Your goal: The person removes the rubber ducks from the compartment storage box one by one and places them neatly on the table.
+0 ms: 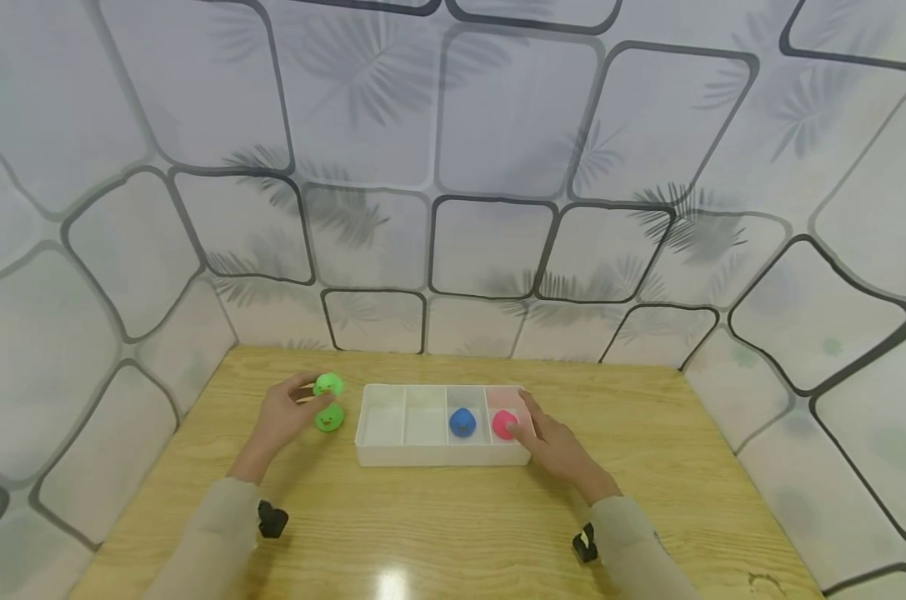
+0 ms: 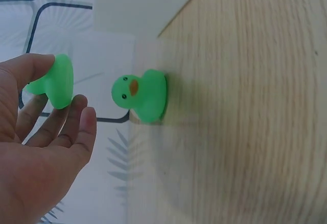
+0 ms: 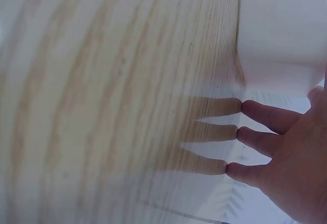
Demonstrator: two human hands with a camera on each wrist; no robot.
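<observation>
My left hand (image 1: 282, 414) pinches a green rubber duck (image 2: 62, 81) between thumb and fingers, raised off the table. A second green rubber duck (image 2: 145, 95) stands upright on the wood, just below and beside the held one. My right hand (image 1: 561, 450) is at the right end of a white divided tray (image 1: 422, 456), thumb over the rim and index finger along the end wall. In the right wrist view three other fingertips (image 3: 250, 106) touch the table. A blue duck (image 1: 463, 422) sits in the third compartment; a pink toy (image 1: 503, 423), partly behind the thumb, is in the rightmost.
The wooden table (image 1: 392, 533) meets patterned walls (image 1: 490, 250) at the back and sides. The tray's two left compartments (image 1: 383, 417) show bare white floors. Small black wrist mounts (image 1: 272, 519) hang under both sleeves.
</observation>
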